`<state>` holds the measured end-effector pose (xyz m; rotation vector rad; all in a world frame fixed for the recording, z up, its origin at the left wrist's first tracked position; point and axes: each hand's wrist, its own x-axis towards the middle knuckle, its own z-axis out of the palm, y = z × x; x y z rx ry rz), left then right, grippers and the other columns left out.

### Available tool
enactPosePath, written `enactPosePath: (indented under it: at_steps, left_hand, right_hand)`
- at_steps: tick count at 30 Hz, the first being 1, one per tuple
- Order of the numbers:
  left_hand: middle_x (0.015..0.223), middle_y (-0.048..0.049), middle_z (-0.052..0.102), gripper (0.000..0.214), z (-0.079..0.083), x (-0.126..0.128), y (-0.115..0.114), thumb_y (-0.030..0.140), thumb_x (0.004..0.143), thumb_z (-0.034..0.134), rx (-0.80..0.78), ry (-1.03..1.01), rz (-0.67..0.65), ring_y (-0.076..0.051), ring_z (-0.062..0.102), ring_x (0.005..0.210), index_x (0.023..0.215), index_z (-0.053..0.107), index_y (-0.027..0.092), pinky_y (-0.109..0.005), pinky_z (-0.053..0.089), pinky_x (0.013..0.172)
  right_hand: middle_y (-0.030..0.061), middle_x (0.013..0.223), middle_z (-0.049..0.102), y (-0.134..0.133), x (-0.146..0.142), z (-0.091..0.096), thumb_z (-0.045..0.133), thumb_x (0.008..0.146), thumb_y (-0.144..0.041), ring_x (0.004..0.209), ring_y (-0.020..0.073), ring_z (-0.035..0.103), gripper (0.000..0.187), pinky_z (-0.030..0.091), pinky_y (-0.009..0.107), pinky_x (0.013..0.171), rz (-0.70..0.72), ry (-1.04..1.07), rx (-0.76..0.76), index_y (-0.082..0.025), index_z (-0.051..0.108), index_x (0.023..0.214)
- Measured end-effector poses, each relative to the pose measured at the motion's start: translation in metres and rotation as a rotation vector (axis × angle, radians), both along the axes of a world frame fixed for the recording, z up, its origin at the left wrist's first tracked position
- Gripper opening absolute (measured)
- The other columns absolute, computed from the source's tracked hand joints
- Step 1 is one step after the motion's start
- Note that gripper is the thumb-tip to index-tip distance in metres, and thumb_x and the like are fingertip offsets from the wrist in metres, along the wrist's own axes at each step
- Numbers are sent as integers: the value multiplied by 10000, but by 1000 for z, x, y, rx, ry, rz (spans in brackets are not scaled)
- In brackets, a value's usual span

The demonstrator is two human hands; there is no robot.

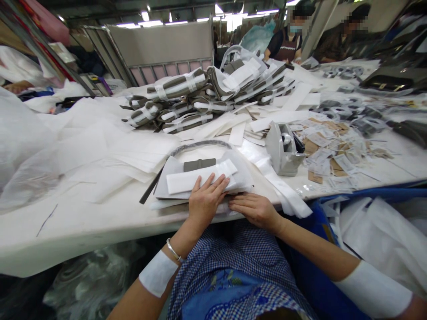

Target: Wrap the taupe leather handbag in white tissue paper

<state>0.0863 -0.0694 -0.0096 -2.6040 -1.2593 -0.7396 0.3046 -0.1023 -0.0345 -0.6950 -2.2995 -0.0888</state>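
Note:
My left hand [205, 200] lies flat with fingers stretched out on a white strip [200, 177] that wraps a grey bag [200, 171] lying on the table's front edge. A dark curved handle [200, 145] arcs behind the bag. My right hand [255, 209] rests at the bag's near right corner, fingers extended and pressed on white paper at the table edge. Neither hand grips anything that I can see.
A pile of wrapped grey bags [200, 95] sits behind. A grey tape dispenser [283, 149] stands to the right, beside scattered tags [328, 149]. White sheets [83, 151] cover the left. A blue bin [320, 222] holds white sheets at my right. Two people [288, 40] work at the far end.

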Motion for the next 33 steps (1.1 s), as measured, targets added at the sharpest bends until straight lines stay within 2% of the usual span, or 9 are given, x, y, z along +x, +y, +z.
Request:
enactPosePath:
  at_steps: [7, 12, 17, 24, 29, 33]
  left_hand:
    - [1415, 22, 526, 389, -2, 3, -1, 298, 1020, 440, 13, -1, 30, -221, 456, 1359, 1406, 475, 337, -533, 309, 1167]
    - [1408, 24, 535, 395, -4, 5, 0, 274, 1022, 433, 11, -11, 29, -221, 457, 1358, 1409, 471, 343, -540, 298, 1174]
    - [1424, 13, 524, 431, -9, 4, 0, 254, 1016, 445, 27, 2, -2, -228, 429, 1380, 1438, 432, 341, -556, 278, 1181]
    - [1459, -30, 511, 429, -7, 0, -3, 229, 1003, 467, 54, 46, -26, -228, 439, 1369, 1424, 461, 309, -521, 269, 1192]
    - [1265, -55, 645, 390, -8, -1, -1, 192, 949, 583, 128, 2, -47, -220, 574, 1189, 1327, 555, 283, -504, 345, 1150]
    - [1134, -32, 681, 234, -10, -1, 2, 173, 944, 589, 158, -63, -65, -192, 613, 1063, 1163, 632, 240, -469, 394, 1122]
  right_hand:
    - [61, 1018, 763, -17, -7, 3, 494, 934, -83, 939, 182, 727, 270, 622, 339, 814, -43, 86, -61, -191, 697, 1074]
    - [59, 1012, 764, -37, -12, 3, 488, 924, -47, 933, 182, 729, 273, 616, 336, 818, -77, 115, -83, -177, 696, 1043]
    - [49, 1006, 766, -42, -12, 9, 491, 929, -63, 905, 178, 733, 261, 614, 336, 809, -99, 126, -72, -181, 697, 1038]
    - [15, 939, 773, -19, -15, 43, 544, 916, -94, 835, 159, 725, 228, 580, 295, 793, -181, 142, -20, -207, 722, 1002]
    - [-11, 867, 774, 8, -18, 63, 605, 924, -176, 775, 160, 721, 148, 517, 289, 769, -328, 98, 4, -228, 744, 918]
    - [-31, 837, 771, 30, -21, 74, 703, 879, -260, 811, 170, 719, 66, 468, 296, 793, -451, 65, -125, -246, 750, 834]
